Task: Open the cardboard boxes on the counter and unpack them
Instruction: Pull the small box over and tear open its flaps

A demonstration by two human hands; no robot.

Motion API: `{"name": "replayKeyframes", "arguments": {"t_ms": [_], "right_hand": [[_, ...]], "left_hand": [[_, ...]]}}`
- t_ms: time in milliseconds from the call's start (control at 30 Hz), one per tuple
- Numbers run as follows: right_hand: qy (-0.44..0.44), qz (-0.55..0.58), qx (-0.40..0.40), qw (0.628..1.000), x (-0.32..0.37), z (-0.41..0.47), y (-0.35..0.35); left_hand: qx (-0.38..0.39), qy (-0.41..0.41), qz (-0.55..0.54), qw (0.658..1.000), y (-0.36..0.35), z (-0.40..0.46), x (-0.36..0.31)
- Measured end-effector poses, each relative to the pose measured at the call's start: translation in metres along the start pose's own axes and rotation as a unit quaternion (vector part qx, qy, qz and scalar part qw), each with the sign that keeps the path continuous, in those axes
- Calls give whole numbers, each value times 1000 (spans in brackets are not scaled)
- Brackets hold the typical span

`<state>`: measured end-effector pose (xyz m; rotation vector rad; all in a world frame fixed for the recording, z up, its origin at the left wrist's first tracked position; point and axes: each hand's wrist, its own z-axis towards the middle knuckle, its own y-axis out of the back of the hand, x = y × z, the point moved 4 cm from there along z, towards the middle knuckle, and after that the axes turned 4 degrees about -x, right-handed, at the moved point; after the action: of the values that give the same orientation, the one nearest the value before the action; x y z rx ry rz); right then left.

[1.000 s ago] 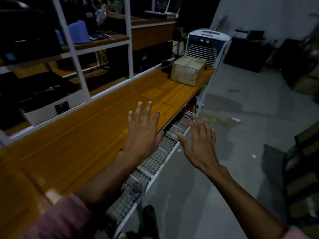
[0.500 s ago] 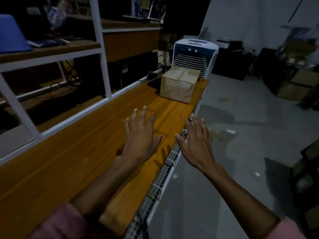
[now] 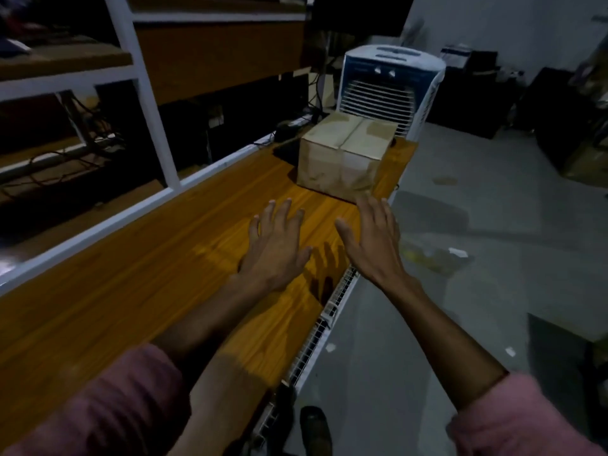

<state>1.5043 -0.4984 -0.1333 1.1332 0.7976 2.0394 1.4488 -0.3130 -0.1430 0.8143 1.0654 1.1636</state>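
A long wooden desk (image 3: pixel 138 284) carries one cardboard box (image 3: pixel 345 156) at its far end, flaps closed, contents unseen, just before a white air cooler (image 3: pixel 391 83). Short of it, left hand (image 3: pixel 276 248) and right hand (image 3: pixel 371 241) hover with fingers spread, holding nothing.

Bench (image 3: pixel 131 291): orange-brown w/ wood grain. Box (image 3: pixel 345 159): plain tan cardboard. Cooler (image 3: pixel 388 80): white w/ blue panel. Sleeves (image 3: pixel 108 406): pink. Shelf frame (image 3: pixel 144 93): white. Floor (image 3: pixel 460 307): grey.
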Motion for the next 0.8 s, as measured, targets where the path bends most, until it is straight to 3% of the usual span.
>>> {"name": "replayKeyframes", "arguments": {"t_ms": [200,433,633,800], "right_hand": [[9,36,16,999,-48,103,-18],[23,-36,49,998,-113,216,-57],[28,-112,103,988,-148,252,-87],[73,-101,47,991,-132,231,-100]], "left_hand": [[32,-8,48,998,-32,118,-21],[91,-42,98,990,-69,249,-48],[125,-39,91,987,-90,285,-55],[145,-71,93,982,-108,279,-42]]}}
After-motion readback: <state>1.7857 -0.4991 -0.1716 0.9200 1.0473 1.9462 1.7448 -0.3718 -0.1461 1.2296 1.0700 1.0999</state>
